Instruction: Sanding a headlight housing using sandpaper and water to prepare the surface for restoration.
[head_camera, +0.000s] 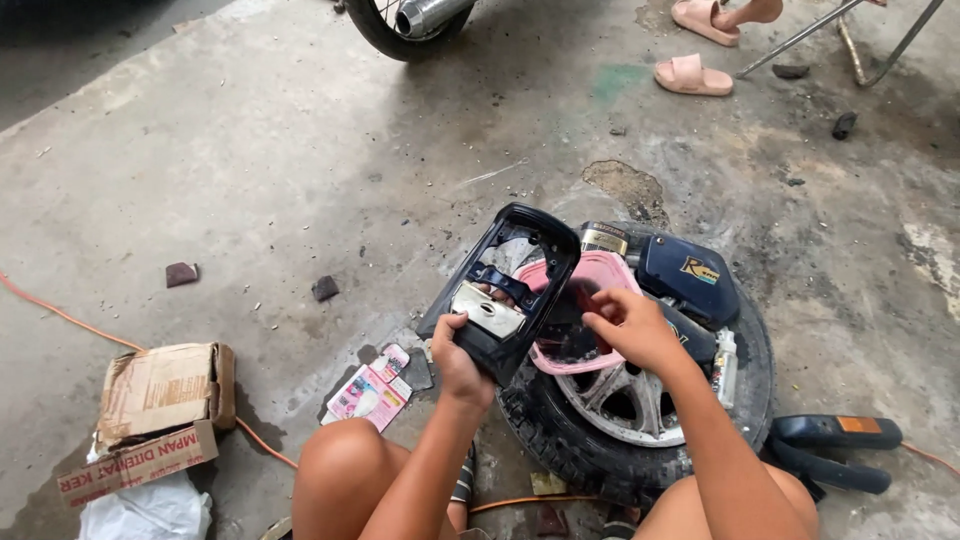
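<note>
- Concrete floor, grey, stained & cracked, fills most of view.
- Wheel w/ tyre lies flat on floor betw. the person's knees; silver spokes show in the middle.
- 2nd wheel w/ chrome exhaust pipe at top edge, well apart.
- Torn cardboard box at lower L, white plastic bag just below it; orange cord runs past box.
- Black plastic housing, frame-like, tilted up over tyre's L side; pale metal plate inside it.
- Dark blue cover rests on tyre's far R side.
- Pink tub sits on wheel, partly behind housing.
- Black tool w/ orange patch on floor R of tyre.
- Pink sandals at top R, another person's foot in one.
- L hand grips housing's lower edge, fingers wrapped around it, thumb on front.
- R hand over pink tub, fingertips pressed together near housing's R edge; can't tell if pinching anything.
- Pink-white packet on floor by L knee.
- Small white bottle on tyre's R rim.
</note>
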